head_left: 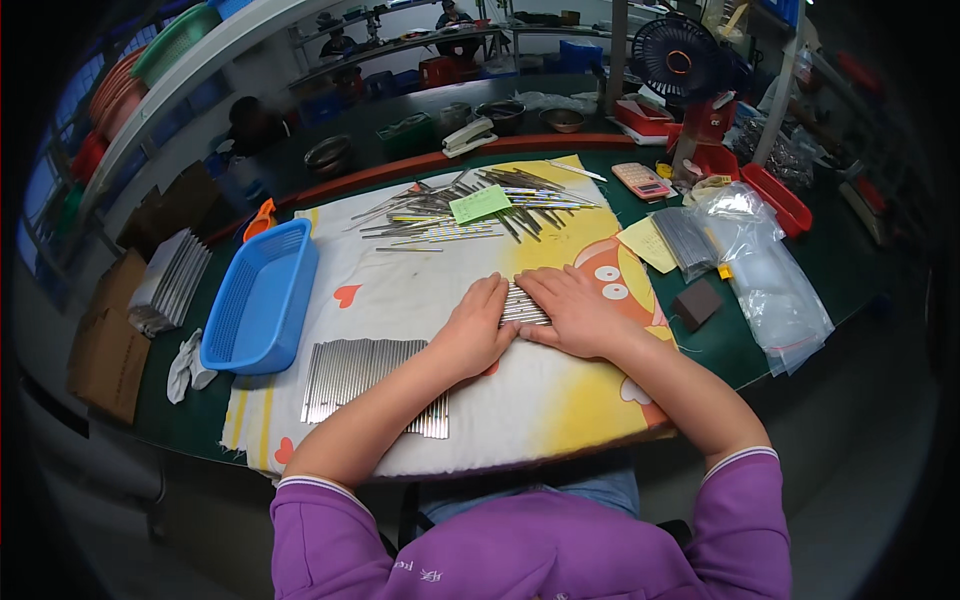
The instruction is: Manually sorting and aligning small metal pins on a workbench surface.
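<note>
My left hand [474,327] and my right hand [572,312] press in from both sides on a small batch of thin metal rods [522,308], which lie side by side on the cloth. The fingers of each hand are held together along the edges of the batch, and they cover part of it. Left of my left forearm lies a flat, even row of silvery metal rods [362,372], partly hidden by that arm. Beyond my hands is a loose heap of metal rods [420,218] with a green paper slip [481,204] on top.
A printed cloth [350,270] covers the table under the work. To the left stand a blue plastic basket [262,290] and a stack of grey pieces [172,283]. On the right lie a calculator [641,181], a dark block [697,304] and clear plastic bags [765,280]; a fan [678,62] stands behind.
</note>
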Tool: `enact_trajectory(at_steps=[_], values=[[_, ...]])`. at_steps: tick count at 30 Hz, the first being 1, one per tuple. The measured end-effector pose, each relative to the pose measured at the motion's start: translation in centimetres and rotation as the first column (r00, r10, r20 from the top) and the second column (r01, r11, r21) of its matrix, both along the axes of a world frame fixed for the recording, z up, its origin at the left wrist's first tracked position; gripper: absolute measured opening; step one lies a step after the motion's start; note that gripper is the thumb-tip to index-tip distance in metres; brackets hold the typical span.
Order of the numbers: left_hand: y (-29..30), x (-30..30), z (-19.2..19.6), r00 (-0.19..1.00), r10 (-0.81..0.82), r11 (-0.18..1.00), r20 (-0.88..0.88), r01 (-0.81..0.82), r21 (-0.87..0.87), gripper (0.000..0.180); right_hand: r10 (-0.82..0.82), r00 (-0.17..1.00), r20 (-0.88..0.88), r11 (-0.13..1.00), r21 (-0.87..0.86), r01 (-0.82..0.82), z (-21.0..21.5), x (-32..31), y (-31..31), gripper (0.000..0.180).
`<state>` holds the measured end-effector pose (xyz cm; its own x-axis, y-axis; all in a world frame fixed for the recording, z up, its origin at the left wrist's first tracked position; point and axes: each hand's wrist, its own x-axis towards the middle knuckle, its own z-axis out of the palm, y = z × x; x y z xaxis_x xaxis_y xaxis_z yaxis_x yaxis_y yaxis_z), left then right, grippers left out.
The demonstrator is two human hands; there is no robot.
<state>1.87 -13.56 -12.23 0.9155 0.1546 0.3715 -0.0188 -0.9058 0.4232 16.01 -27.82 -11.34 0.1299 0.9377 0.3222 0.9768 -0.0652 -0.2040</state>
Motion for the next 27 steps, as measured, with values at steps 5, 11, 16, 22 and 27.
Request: enact_trajectory(at_steps=[5, 11, 16, 22, 27], values=[[-1.4, -0.9, 0.7, 0.990, -0.006, 0.993, -0.144, 0.023, 0.115, 0.074, -0.017, 0.997, 0.073, 0.989, -0.146, 0.027, 0.3, -2.8, -3.1, 0.072], [-2.0, -1.5, 0.3, 0.978, 0.027, 0.982, -0.208, 0.013, 0.186, 0.082, -0.006, 0.999, 0.034, 0.987, -0.161, 0.012, 0.1, -6.3, -6.1, 0.071], [-0.9, -0.7, -0.1, 0.995, 0.056, 0.953, -0.081, -0.029, 0.302, 0.067, -0.141, 0.983, 0.117, 0.975, -0.157, 0.158, -0.2, -6.5, -5.4, 0.062], [0.3, -0.1, -0.9, 0.994, 0.092, 0.987, 0.062, -0.099, 0.128, 0.049, -0.241, 0.969, 0.056, 0.948, -0.201, 0.247, 0.6, -4.7, -2.7, 0.058], [1.2, 0.1, -1.0, 0.995, 0.087, 0.995, 0.047, -0.090, 0.046, 0.048, -0.279, 0.960, 0.018, 0.930, -0.243, 0.275, 0.4, -2.5, 0.1, 0.058]])
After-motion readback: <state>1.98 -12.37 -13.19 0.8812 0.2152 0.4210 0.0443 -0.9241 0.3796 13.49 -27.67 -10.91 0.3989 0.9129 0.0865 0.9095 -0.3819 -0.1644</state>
